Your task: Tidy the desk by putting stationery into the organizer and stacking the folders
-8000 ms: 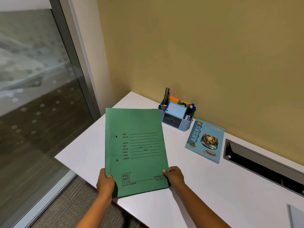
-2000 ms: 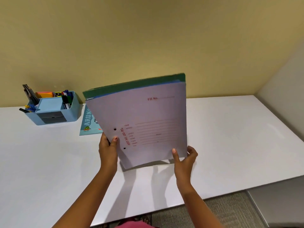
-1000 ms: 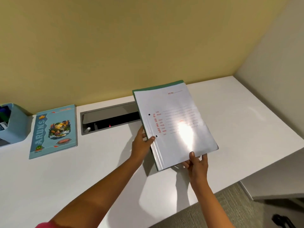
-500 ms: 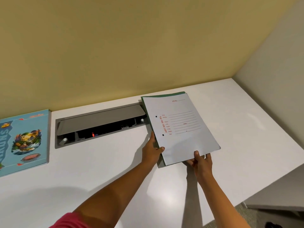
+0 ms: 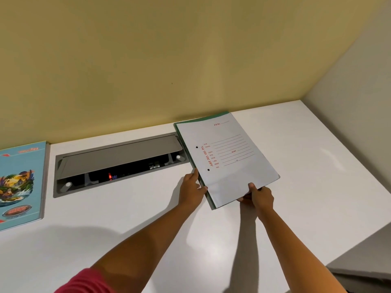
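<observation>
Both hands, left hand [image 5: 191, 190] and right hand [image 5: 259, 196], grip the stacked folders [image 5: 227, 157]; the top white one reads "ART NO. 1011 P.L" and "File No".

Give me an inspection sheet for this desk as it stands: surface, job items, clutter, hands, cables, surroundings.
Surface: white desk, with arm shadows across it.
Job's things: folder stack, white cover on top and a green edge beneath, at the back right near the wall; whether it lies flat cannot be told.
Clutter: blue notebook lying flat at the far left, partly out of frame.
Hands: left hand grips the stack's left edge; right hand grips its near edge, thumb on top.
Cables: nothing seen; recessed hatch stands open, with a red light inside.
Surroundings: yellow wall behind, grey side wall at right.
</observation>
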A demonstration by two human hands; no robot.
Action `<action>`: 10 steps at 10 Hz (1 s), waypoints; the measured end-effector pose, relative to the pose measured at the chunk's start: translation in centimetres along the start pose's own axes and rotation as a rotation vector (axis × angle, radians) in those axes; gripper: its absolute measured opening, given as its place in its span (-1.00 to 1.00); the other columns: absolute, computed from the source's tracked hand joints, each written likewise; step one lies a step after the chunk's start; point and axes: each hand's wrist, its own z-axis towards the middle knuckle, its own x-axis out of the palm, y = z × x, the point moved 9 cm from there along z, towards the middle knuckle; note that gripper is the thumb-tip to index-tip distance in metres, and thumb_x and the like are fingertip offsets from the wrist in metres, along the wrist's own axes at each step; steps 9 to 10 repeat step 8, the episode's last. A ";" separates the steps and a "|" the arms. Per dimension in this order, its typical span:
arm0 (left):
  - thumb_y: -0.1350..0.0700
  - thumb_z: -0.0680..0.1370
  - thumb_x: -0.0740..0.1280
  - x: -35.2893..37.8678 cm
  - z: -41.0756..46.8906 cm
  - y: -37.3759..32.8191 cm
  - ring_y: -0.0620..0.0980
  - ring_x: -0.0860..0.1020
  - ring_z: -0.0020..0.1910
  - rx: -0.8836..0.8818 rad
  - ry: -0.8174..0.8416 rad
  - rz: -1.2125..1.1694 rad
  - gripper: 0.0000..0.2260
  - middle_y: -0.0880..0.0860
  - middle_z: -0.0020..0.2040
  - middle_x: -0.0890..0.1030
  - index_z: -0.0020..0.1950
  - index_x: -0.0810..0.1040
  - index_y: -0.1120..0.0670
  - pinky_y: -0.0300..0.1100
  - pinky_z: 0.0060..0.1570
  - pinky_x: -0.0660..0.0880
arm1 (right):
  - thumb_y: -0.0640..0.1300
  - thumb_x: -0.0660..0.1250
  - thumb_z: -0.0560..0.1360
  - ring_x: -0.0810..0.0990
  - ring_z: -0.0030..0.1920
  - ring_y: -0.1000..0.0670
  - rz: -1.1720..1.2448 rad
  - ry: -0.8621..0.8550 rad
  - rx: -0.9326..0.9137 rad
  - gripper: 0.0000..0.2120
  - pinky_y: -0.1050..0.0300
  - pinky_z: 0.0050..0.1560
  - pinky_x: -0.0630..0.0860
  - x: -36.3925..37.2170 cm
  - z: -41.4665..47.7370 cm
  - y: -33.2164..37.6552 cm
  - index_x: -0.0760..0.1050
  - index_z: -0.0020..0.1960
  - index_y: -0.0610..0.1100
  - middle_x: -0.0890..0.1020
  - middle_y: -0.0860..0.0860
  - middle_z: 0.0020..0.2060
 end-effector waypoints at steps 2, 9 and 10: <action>0.08 0.56 0.28 0.2 1.0 0.1 0.08 0.24 0.39 0.029 -0.021 0.302 -0.41 0.06 0.38 0.34 0.54 0.11 0.03 -0.05 0.38 0.27 | 0.03 0.21 0.58 0.66 -0.25 -0.14 -0.140 0.005 0.012 -0.66 0.02 0.03 0.57 -0.4 0.9 0.9 0.50 0.02 -0.27 0.69 -0.19 -0.20; 0.05 0.59 0.23 0.4 -2.8 2.0 -0.01 0.07 0.50 0.221 0.032 0.620 -0.39 -0.10 0.55 0.08 0.55 -0.02 -0.03 -0.05 0.43 0.11 | 0.07 -0.09 0.65 0.54 0.01 -0.25 -0.358 -0.157 -0.100 -0.45 0.06 -0.10 0.34 -0.4 -3.3 0.0 0.49 -0.01 -0.33 0.59 -0.26 -0.13; 0.05 0.59 0.23 0.4 -2.8 2.0 -0.01 0.07 0.50 0.221 0.032 0.620 -0.39 -0.10 0.55 0.08 0.55 -0.02 -0.03 -0.05 0.43 0.11 | 0.07 -0.09 0.65 0.54 0.01 -0.25 -0.358 -0.157 -0.100 -0.45 0.06 -0.10 0.34 -0.4 -3.3 0.0 0.49 -0.01 -0.33 0.59 -0.26 -0.13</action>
